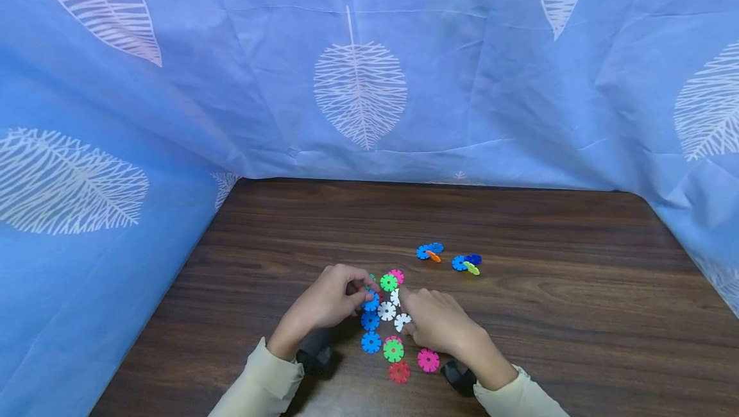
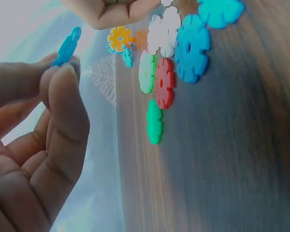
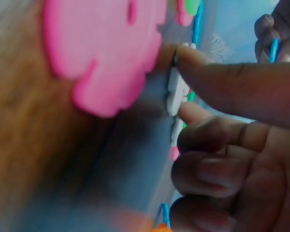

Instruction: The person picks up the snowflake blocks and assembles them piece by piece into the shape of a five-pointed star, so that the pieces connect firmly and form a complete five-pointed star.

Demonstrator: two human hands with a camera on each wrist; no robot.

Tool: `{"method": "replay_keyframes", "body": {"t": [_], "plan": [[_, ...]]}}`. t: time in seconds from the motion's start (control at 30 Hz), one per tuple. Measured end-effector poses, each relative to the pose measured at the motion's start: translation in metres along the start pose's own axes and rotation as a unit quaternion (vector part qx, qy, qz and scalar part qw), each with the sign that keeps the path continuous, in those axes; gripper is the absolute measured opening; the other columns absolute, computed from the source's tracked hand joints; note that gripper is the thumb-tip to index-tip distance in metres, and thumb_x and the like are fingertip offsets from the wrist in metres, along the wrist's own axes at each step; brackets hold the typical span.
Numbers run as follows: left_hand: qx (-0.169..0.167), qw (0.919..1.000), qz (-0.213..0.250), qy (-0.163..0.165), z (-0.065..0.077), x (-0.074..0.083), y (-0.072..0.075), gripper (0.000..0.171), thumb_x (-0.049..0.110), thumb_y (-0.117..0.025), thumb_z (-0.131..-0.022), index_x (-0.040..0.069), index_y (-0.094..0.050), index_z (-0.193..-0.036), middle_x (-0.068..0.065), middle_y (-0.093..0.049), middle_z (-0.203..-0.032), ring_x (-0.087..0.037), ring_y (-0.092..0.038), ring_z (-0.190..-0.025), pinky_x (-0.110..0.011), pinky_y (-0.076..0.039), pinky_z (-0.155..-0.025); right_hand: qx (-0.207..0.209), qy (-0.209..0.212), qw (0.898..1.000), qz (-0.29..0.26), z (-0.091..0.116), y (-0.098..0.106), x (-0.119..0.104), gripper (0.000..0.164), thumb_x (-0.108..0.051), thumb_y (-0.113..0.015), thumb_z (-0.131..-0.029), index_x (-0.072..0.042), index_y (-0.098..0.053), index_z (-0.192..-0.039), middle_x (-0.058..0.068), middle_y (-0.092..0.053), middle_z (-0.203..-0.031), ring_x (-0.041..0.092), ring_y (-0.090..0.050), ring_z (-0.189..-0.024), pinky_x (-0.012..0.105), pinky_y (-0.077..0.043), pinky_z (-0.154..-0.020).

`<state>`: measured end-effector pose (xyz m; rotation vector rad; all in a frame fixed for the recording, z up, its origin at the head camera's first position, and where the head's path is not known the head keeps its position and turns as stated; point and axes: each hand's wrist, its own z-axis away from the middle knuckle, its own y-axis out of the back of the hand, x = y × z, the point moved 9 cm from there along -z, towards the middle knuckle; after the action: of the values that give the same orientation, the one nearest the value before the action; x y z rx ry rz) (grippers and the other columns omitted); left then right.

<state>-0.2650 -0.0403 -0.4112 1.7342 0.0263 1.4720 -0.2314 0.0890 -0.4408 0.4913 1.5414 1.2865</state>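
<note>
My left hand (image 1: pixel 337 295) pinches a blue notched plastic disc (image 2: pixel 67 46) between thumb and fingertips, raised over the table. My right hand (image 1: pixel 435 321) reaches in from the other side, thumb and index finger at the edges of a white notched disc (image 3: pixel 176 92) low at the tabletop, other fingers curled. Another white disc (image 1: pixel 387 311) lies between the hands. Under the left hand, two blue discs (image 1: pixel 371 342) lie in a column. Green disc (image 1: pixel 389 282) and pink disc (image 1: pixel 396 274) sit beyond, while a red disc (image 2: pixel 164 83) is partly covered by the left hand in the head view.
Nearer me lie a green disc (image 1: pixel 394 349) overlapping a pink one, a red disc (image 1: pixel 399 373) and a pink disc (image 1: pixel 428 360). Farther right stand two joined disc clusters, one blue and orange (image 1: pixel 433 255), one blue and yellow (image 1: pixel 472 268). A blue leaf-print cloth (image 1: pixel 462 96) borders the wooden table (image 1: pixel 548 244).
</note>
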Motion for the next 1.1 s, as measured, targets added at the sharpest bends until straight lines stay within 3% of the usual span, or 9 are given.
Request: {"method": "replay_keyframes", "body": {"t": [0.13,0.23,0.37,0.47,0.53,0.73,0.93,1.03,1.1], "plan": [[0.01,0.9987,0.045,0.019,-0.001,-0.004,0.0,0.013,-0.001,-0.064,-0.101,-0.003,-0.074,-0.109,-0.008,-0.064,-0.081,-0.016,-0.067,-0.062,-0.035,-0.062,-0.058,-0.025,0.01,0.999,-0.043,0.0,-0.003,0.002,0.024,-0.005,-0.082,-0.087,-0.009,-0.06,-0.096,-0.002,-0.062,-0.082,0.009,-0.049,-0.062,0.027,-0.043,-0.051],[0.011,0.9946,0.099,0.03,-0.002,-0.007,-0.001,0.011,-0.002,-0.064,-0.1,-0.007,-0.071,-0.107,-0.009,-0.066,-0.083,-0.019,-0.071,-0.065,-0.043,-0.064,-0.063,-0.019,0.034,0.997,-0.071,-0.001,0.002,0.002,0.022,-0.006,-0.078,-0.092,-0.012,-0.056,-0.091,-0.005,-0.057,-0.076,0.005,-0.046,-0.059,0.023,-0.039,-0.05],[0.009,0.9888,0.146,0.03,-0.003,-0.009,-0.003,0.01,-0.002,-0.064,-0.1,-0.007,-0.072,-0.104,-0.011,-0.069,-0.084,-0.022,-0.073,-0.066,-0.048,-0.064,-0.067,0.064,0.08,0.987,-0.122,-0.001,0.026,0.0,0.024,-0.003,-0.074,-0.095,-0.014,-0.055,-0.084,-0.01,-0.043,-0.065,0.001,-0.036,-0.055,0.02,-0.031,-0.049],[0.003,0.9864,0.162,0.025,-0.004,-0.008,-0.005,0.012,-0.003,-0.063,-0.101,-0.007,-0.072,-0.107,-0.016,-0.071,-0.086,-0.022,-0.074,-0.067,-0.05,-0.064,-0.068,0.139,0.12,0.971,-0.153,0.002,0.045,-0.004,0.017,0.0,-0.074,-0.094,-0.011,-0.062,-0.086,-0.011,-0.047,-0.066,0.0,-0.039,-0.056,0.019,-0.035,-0.049],[-0.003,0.9848,0.172,0.024,-0.004,-0.007,-0.006,0.013,-0.002,-0.062,-0.102,-0.008,-0.072,-0.109,-0.02,-0.072,-0.089,-0.023,-0.074,-0.068,-0.051,-0.064,-0.07,0.161,0.139,0.963,-0.166,0.003,0.05,-0.006,0.015,0.002,-0.073,-0.094,-0.01,-0.066,-0.09,-0.01,-0.051,-0.067,-0.001,-0.042,-0.057,0.02,-0.039,-0.049],[-0.004,0.9759,0.217,0.024,-0.004,-0.008,-0.007,0.016,-0.001,-0.064,-0.101,-0.012,-0.071,-0.112,-0.024,-0.074,-0.093,-0.023,-0.075,-0.07,-0.049,-0.064,-0.073,0.156,0.163,0.953,-0.202,0.003,0.048,-0.011,0.018,0.0,-0.071,-0.096,-0.014,-0.064,-0.087,-0.003,-0.057,-0.066,0.003,-0.052,-0.054,0.021,-0.046,-0.049],[0.004,0.9597,0.278,0.041,-0.006,-0.004,-0.015,0.013,-0.004,-0.063,-0.1,-0.013,-0.069,-0.106,-0.023,-0.075,-0.091,-0.026,-0.076,-0.072,-0.044,-0.064,-0.072,0.179,0.178,0.944,-0.211,0.005,0.052,-0.011,0.025,0.005,-0.07,-0.095,-0.014,-0.062,-0.08,-0.004,-0.059,-0.064,0.008,-0.06,-0.053,0.022,-0.045,-0.044],[0.005,0.954,0.295,0.052,-0.007,-0.005,-0.017,0.011,-0.004,-0.064,-0.1,-0.013,-0.068,-0.104,-0.021,-0.075,-0.089,-0.026,-0.077,-0.072,-0.041,-0.064,-0.072,0.17,0.167,0.947,-0.215,0.004,0.053,-0.008,0.023,0.005,-0.07,-0.095,-0.01,-0.064,-0.08,-0.002,-0.062,-0.065,0.011,-0.063,-0.055,0.022,-0.047,-0.046],[0.003,0.9546,0.292,0.057,-0.006,-0.006,-0.017,0.011,-0.004,-0.063,-0.1,-0.012,-0.068,-0.105,-0.021,-0.074,-0.088,-0.028,-0.077,-0.073,-0.041,-0.064,-0.072,0.141,0.151,0.953,-0.221,0.002,0.05,-0.007,0.016,0.005,-0.069,-0.096,-0.007,-0.066,-0.087,0.001,-0.065,-0.069,0.013,-0.066,-0.059,0.024,-0.051,-0.049]]}}
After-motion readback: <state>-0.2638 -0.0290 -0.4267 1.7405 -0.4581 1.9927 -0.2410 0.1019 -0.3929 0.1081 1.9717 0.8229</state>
